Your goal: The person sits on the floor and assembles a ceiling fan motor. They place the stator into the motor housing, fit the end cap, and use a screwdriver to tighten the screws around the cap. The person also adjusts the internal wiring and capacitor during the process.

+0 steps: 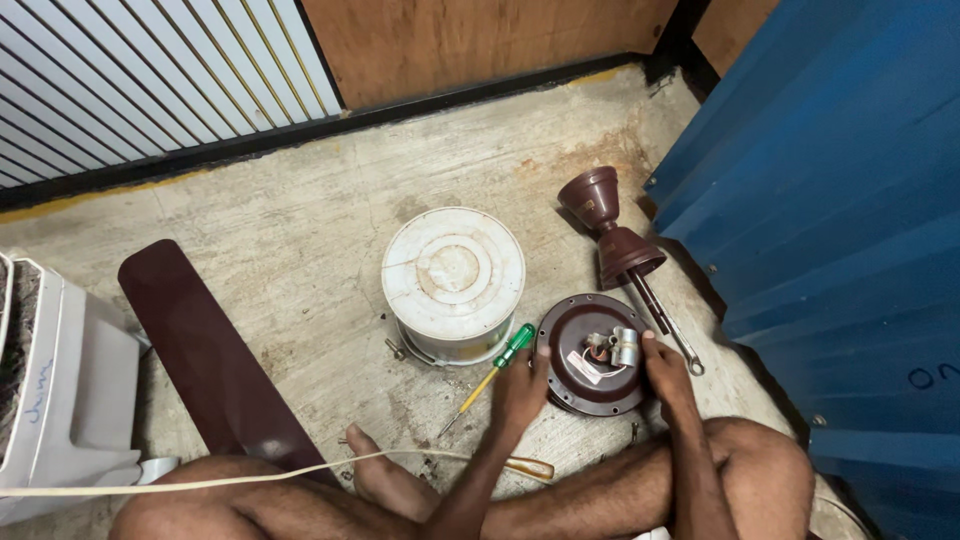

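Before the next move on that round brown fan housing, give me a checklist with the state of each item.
1. Both hands on the brown fan housing: ok; left hand at its left rim, right hand at its right.
2. Housing flat on the concrete floor: ok.
3. Green-handled screwdriver within reach: ok, beside the left hand.
4. Silver capacitor and wires inside the housing uncovered: ok.
5. Wires intact: cannot tell.
6. White cord away from the housing: ok, it crosses the legs.
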